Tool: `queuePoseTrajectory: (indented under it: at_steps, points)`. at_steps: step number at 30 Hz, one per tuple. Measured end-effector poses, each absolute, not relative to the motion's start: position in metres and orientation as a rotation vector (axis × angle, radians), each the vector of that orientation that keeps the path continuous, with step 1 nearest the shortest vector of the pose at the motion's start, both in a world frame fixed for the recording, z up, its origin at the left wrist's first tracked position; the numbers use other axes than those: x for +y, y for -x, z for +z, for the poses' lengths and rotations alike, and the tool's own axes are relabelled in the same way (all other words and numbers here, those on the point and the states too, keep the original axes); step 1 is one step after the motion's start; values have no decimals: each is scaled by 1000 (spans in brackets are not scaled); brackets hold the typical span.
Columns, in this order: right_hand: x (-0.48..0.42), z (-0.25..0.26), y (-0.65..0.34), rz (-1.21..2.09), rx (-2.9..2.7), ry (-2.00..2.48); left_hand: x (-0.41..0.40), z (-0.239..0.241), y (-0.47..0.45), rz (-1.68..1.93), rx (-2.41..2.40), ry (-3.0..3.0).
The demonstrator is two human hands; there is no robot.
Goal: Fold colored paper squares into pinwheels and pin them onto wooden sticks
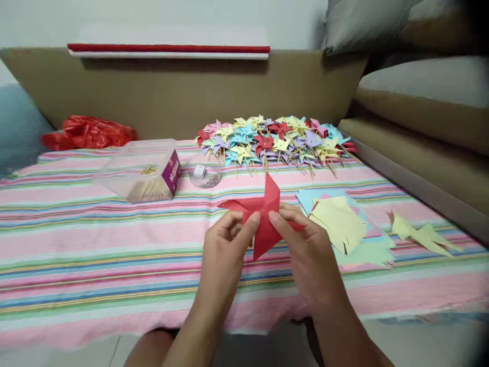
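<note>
Between both hands I hold a red paper pinwheel [265,232] above the striped cloth, its pointed blades spread out. My left hand [231,239] is closed on its left side, thumb pressed near the middle. From the right, my right hand [301,237] pinches it, the thumb also close to the centre. My other fingers are partly hidden behind the paper. No stick shows on this pinwheel. Just right of my right hand lies a stack of cut paper sheets [338,224] in yellow, blue, pink and green.
Many-coloured pinwheels on sticks [263,145] are heaped at the back. A clear plastic box [153,176] holds thin sticks, beside a round clear dish [205,176] with small bits. A red plastic bag [89,133] lies back left, yellow-green paper pieces [422,234] at right. Cushions [424,107] line the right side.
</note>
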State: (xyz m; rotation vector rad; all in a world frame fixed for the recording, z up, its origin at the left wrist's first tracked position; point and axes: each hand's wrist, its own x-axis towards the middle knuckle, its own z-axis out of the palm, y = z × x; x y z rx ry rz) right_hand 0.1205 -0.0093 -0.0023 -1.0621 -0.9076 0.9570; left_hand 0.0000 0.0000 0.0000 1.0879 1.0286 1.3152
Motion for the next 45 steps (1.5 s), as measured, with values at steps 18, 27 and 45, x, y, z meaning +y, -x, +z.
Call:
queuePoseTrajectory:
  at_steps: [18,27,45]
  points:
    - [-7,-6,-121,993,-898,1034,0,4,1,1320,1044,-1104]
    - [-7,-12,-119,908,-927,1071,-1,2,-1,1330,1006,-1063]
    - [-17,-1,-130,372,-1490,1094,8,4,6,1503,951,-611]
